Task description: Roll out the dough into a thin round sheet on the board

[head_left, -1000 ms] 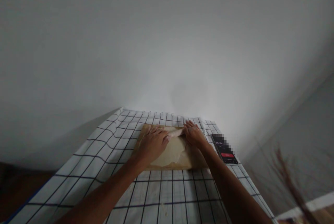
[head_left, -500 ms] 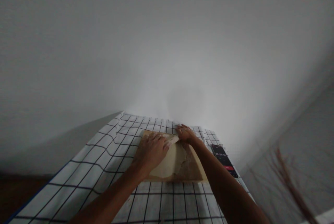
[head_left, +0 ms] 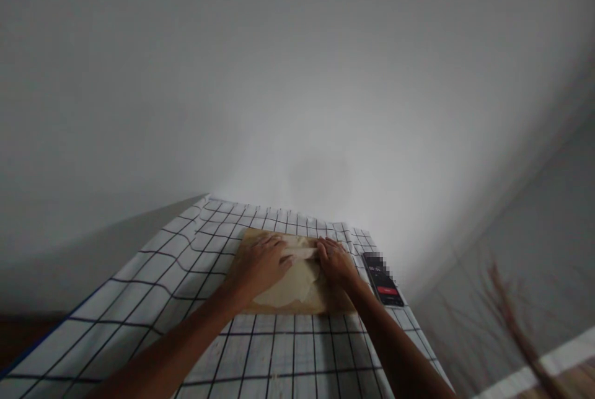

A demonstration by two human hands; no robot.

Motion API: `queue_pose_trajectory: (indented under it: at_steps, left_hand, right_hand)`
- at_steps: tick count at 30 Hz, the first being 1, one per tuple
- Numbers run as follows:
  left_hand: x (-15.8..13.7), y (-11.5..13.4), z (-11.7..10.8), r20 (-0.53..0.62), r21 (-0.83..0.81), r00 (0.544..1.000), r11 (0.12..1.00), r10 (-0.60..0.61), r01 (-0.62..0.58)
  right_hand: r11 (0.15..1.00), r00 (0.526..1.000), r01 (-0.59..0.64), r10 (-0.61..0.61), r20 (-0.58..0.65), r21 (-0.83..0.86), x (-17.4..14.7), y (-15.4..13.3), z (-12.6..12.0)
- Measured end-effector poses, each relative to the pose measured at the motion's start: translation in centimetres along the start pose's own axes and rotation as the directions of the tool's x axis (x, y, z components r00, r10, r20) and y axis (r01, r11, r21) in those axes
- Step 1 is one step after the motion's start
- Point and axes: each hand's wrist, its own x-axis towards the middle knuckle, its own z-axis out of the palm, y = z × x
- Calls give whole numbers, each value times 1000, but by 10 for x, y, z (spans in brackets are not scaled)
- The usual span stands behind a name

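Observation:
A thin sheet of pale dough lies spread on a wooden board. Across its far part runs a whitish, floured rolling pin, mostly hidden under my hands. My left hand rests over the pin's left part, fingers pointing away from me and thumb toward the middle. Over the right end, my right hand presses down with its fingers bent across it. Only a short stretch of the pin shows between the two hands.
A white cloth with dark grid lines covers the table. To the right of the board lies a phone with a lit screen. A pale wall rises behind the table. Blurred brown twigs stand at the lower right.
The rolling pin was slanted and now lies nearly level across the board. My right hand has come nearer to me from beyond the board's far edge. The view has shifted slightly.

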Motion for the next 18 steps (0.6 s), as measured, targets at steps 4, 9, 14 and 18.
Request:
queue_pose_trajectory:
  at_steps: [4, 9, 14, 18]
  left_hand:
    - [0, 1, 1, 5, -14, 1000, 1000, 28, -28]
    - [-2, 0, 2, 14, -44, 999, 998, 50, -49]
    - [-3, 1, 2, 11, -43, 999, 998, 39, -38]
    - [-3, 3, 2, -10, -35, 999, 999, 31, -31]
  right_hand:
    - [992, 996, -16, 27, -87, 129, -23, -12, -4]
    - [990, 994, -64, 74, -80, 125, -43, -22, -8]
    - [990, 991, -114, 120, -66, 81, -40, -25, -8]
    - [986, 986, -162, 163, -30, 37, -19, -20, -8]
